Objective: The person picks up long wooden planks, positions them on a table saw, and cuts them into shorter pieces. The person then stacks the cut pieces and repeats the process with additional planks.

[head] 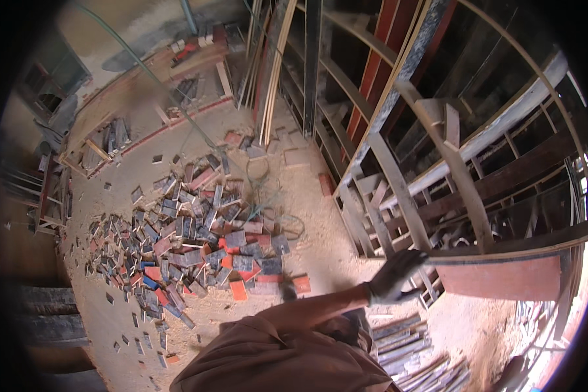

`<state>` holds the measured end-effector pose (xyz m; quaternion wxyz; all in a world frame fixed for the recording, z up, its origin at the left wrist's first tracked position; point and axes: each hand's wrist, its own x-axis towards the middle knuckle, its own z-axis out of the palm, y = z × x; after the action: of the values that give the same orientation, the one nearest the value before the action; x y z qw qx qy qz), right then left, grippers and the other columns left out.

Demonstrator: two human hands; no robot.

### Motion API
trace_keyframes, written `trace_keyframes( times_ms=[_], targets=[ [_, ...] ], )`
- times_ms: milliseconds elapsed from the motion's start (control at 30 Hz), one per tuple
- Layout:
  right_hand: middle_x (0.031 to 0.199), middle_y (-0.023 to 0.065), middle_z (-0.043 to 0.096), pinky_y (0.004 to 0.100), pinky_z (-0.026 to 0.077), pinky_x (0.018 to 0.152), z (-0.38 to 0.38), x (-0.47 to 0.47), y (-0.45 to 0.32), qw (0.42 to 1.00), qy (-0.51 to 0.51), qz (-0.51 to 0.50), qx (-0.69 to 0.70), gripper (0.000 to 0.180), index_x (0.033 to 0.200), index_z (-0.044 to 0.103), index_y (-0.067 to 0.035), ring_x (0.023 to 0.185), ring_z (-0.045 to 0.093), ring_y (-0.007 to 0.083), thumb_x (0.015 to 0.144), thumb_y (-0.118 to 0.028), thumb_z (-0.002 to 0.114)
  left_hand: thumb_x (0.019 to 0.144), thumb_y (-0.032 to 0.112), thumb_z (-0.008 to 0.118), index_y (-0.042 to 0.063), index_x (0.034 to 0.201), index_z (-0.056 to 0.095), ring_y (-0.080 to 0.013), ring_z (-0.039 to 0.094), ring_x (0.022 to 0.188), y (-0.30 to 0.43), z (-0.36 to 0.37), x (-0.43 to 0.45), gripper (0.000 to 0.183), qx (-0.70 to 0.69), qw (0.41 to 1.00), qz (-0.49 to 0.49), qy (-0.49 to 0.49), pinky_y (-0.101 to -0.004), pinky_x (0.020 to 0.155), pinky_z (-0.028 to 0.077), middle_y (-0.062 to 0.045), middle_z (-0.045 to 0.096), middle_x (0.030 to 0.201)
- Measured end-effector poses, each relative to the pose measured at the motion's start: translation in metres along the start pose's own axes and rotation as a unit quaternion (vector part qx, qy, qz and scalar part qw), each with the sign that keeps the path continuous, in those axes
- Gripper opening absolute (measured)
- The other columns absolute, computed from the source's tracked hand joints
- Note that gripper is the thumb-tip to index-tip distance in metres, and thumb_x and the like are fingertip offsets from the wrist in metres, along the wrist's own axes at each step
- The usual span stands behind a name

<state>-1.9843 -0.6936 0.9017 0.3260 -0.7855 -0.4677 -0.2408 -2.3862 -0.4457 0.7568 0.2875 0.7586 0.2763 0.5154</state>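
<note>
My left hand (397, 277), in a dark grey work glove, reaches across to the right of my body. Its thumb stands apart from the fingers, and nothing shows between them. The fingertips are beside the near edge of a wooden rack (500, 255); whether they touch it I cannot tell. Below the hand lie long narrow wood strips (402, 338) in a stack on the floor. A reddish plywood panel (500, 278) is at the rack's near side. My right hand is out of view.
A large heap of small board offcuts (196, 245) covers the sawdust-strewn floor to my left. A green cable (142, 63) crosses overhead and another tangle of line (274, 196) lies by the heap. Tall wood strips (277, 73) lean at the rack. A red tool (183, 51) sits on a far bench.
</note>
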Motion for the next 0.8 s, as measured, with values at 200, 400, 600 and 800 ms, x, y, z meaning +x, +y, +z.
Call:
trace_keyframes(
  times_ms=[200, 400, 600, 800],
  targets=[
    [0.093, 0.0016, 0.061, 0.0314, 0.05, 0.072, 0.052, -0.228, -0.01, 0.87, -0.209, 0.328, 0.303, 0.02, 0.107, 0.064, -0.002, 0.08, 0.057, 0.0197, 0.087, -0.004, 0.068, 0.07, 0.069, 0.08, -0.003, 0.153, 0.032, -0.0453, 0.046, 0.134, -0.016, -0.031, -0.04, 0.12, -0.083, 0.982, -0.095, -0.14, -0.0517, 0.114, 0.036, -0.029, 0.043, 0.15],
    [0.098, 0.0049, 0.058, 0.0336, 0.046, 0.08, 0.162, -0.199, -0.212, 0.884, -0.359, 0.063, 0.291, 0.021, 0.107, 0.06, -0.002, 0.089, 0.053, 0.0171, 0.089, -0.009, 0.068, 0.045, 0.08, 0.086, 0.002, 0.16, 0.021, -0.0417, 0.029, 0.15, 0.024, -0.035, -0.01, 0.154, -0.347, 0.909, -0.142, -0.182, -0.0497, 0.123, 0.024, -0.026, 0.029, 0.161],
    [0.112, 0.0116, 0.061, 0.0365, 0.047, 0.09, 0.299, -0.115, -0.384, 0.821, -0.397, -0.089, 0.4, 0.037, 0.12, 0.056, 0.0, 0.103, 0.057, 0.0234, 0.089, -0.011, 0.072, 0.072, 0.018, 0.078, 0.011, 0.115, 0.061, -0.0347, 0.07, 0.081, 0.016, -0.13, 0.104, 0.047, -0.063, 0.967, -0.155, 0.19, -0.0431, 0.07, 0.053, -0.01, 0.067, 0.086],
    [0.126, 0.0182, 0.064, 0.0395, 0.047, 0.101, 0.408, -0.052, -0.523, 0.766, -0.385, -0.182, 0.481, 0.052, 0.133, 0.053, 0.002, 0.118, 0.061, 0.0296, 0.088, -0.013, 0.076, 0.08, 0.02, 0.079, -0.001, 0.117, 0.057, -0.0377, 0.07, 0.085, -0.14, -0.227, 0.176, 0.048, 0.148, 0.922, -0.028, 0.358, -0.0443, 0.075, 0.055, -0.019, 0.068, 0.092]
  ],
)
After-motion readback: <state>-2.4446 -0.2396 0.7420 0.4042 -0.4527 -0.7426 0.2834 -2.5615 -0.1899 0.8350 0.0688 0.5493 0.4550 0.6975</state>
